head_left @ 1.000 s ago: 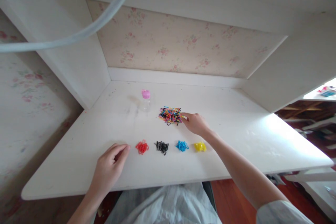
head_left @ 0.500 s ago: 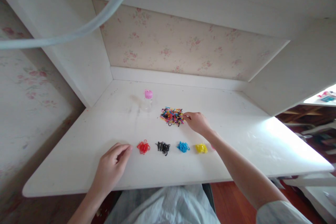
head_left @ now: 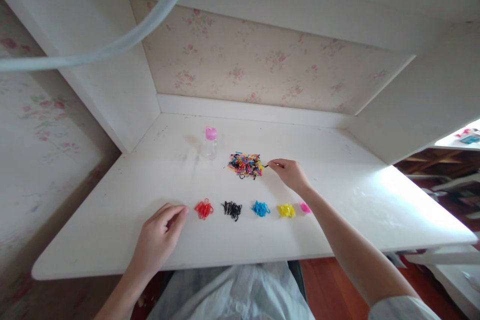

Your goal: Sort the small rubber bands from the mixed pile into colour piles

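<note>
A mixed heap of small coloured rubber bands (head_left: 245,165) lies mid-table. Just right of it, my right hand (head_left: 288,172) pinches a black rubber band (head_left: 266,166) between thumb and fingertips. Sorted piles form a row nearer me: red bands (head_left: 204,209), black bands (head_left: 232,210), blue bands (head_left: 261,208), yellow bands (head_left: 286,210) and pink bands (head_left: 305,207), the last partly hidden by my right forearm. My left hand (head_left: 161,230) rests on the table left of the red pile, thumb and forefinger pressed together, with nothing visible in them.
Behind the heap, to its left, a clear bottle with a pink cap (head_left: 211,135) stands on the white table (head_left: 240,242). Side panels and a back wall enclose the table. A pale curved tube (head_left: 150,25) crosses the upper left of the view.
My right hand has drawn slightly to the right, away from the heap, and a black rubber band now shows at its fingertips. The left hand stays in place.
</note>
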